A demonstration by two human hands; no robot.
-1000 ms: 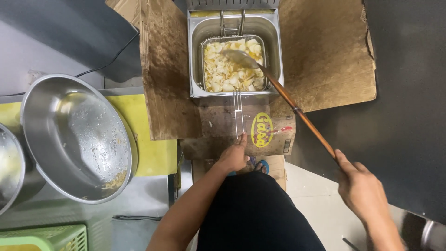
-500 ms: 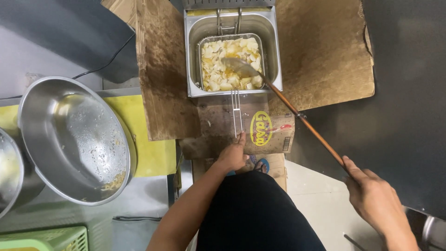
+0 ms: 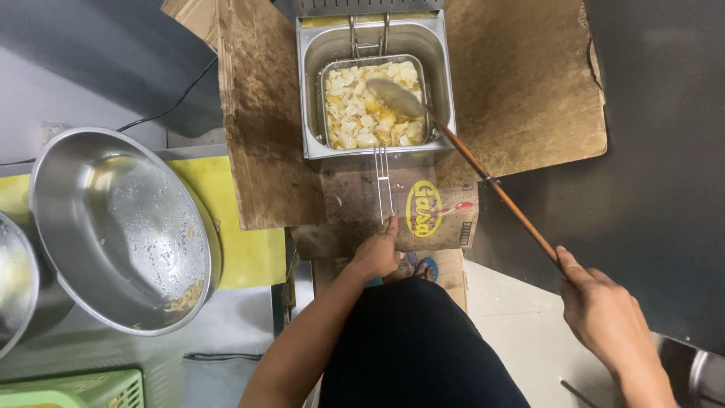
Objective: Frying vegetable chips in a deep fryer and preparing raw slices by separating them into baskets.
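Left hand: my left hand (image 3: 375,255) is clenched on the end of the wire handle (image 3: 383,185) of the fry basket (image 3: 375,104), just below the fryer's front edge.
Right hand: my right hand (image 3: 604,317) grips the end of the long wooden handle of the skimmer (image 3: 483,172); its head lies on the pale chips (image 3: 355,113) at the basket's upper right.
Basket: it sits inside the steel fryer (image 3: 375,83), a narrow strip of oil showing between basket and fryer walls on all sides.
Edges: stained cardboard sheets (image 3: 521,91) stand close on both sides of the fryer; the skimmer handle crosses the fryer's right front corner and the right sheet.
Open room: open floor lies to the right of my lap, under my right hand.
Tabletop: to my left, a big steel bowl (image 3: 113,227) rests tilted over a yellow board (image 3: 242,249), crumbs at its bottom; a second steel bowl (image 3: 15,295) is cut off by the left edge.
Room: a green crate (image 3: 91,389) sits at the lower left, dark wall beyond.
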